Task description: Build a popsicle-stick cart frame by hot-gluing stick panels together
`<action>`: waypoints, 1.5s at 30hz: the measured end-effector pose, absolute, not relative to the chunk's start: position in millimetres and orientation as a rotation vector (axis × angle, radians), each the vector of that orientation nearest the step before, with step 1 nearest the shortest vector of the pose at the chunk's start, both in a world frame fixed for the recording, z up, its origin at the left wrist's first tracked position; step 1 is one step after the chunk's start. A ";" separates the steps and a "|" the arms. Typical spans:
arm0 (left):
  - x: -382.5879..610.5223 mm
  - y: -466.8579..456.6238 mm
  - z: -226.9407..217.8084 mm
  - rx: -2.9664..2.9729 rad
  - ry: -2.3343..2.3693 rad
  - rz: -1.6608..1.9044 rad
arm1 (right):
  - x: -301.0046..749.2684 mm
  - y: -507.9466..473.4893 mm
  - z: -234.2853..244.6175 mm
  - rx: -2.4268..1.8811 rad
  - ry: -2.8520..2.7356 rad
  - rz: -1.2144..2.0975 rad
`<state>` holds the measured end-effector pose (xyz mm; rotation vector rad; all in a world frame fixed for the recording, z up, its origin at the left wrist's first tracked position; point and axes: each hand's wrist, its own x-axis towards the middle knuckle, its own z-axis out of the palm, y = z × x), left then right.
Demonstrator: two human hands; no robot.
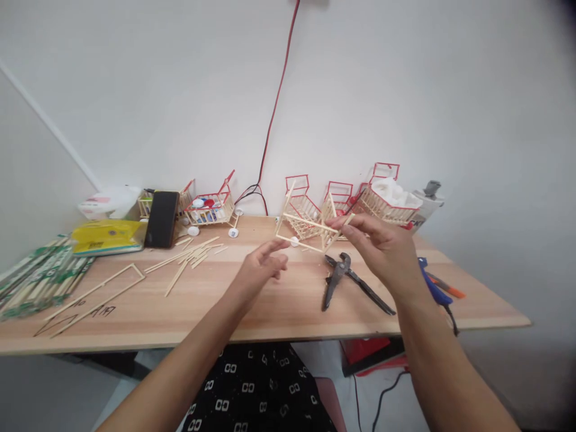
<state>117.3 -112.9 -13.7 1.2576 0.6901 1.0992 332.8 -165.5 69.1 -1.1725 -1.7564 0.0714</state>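
Note:
My right hand (382, 243) pinches the right end of a small frame of thin wooden sticks (310, 222) and holds it up above the table. Close by the frame's lower left corner is my left hand (263, 264), its index finger stretched out and the others loosely bent; whether the fingertip touches the stick I cannot tell. Below my right hand lies a pair of black-handled pliers (344, 267) with its jaws toward the wall. Behind the frame stand little stick-built carts with red handles (339, 191), partly hidden by the frame and my fingers.
Cut sticks (180, 267) and an open stick outline (96, 294) lie on the wooden table (270, 324). To the left are bundled sticks (49, 276), a yellow packet (108, 234) and a leaning phone (161, 219). A blue corded tool (434, 285) lies at right.

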 end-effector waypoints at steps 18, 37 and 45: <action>157.3 -124.4 -10.0 1.133 0.666 1.095 | 330.0 -165.5 65.8 -1.167 -1.811 0.057; 152.7 -125.5 -5.3 1.298 0.667 1.034 | 330.7 -162.3 61.8 -1.164 -1.844 0.094; 154.5 -127.7 -6.1 0.981 0.493 0.931 | 329.7 -165.7 60.6 -1.174 -1.825 0.142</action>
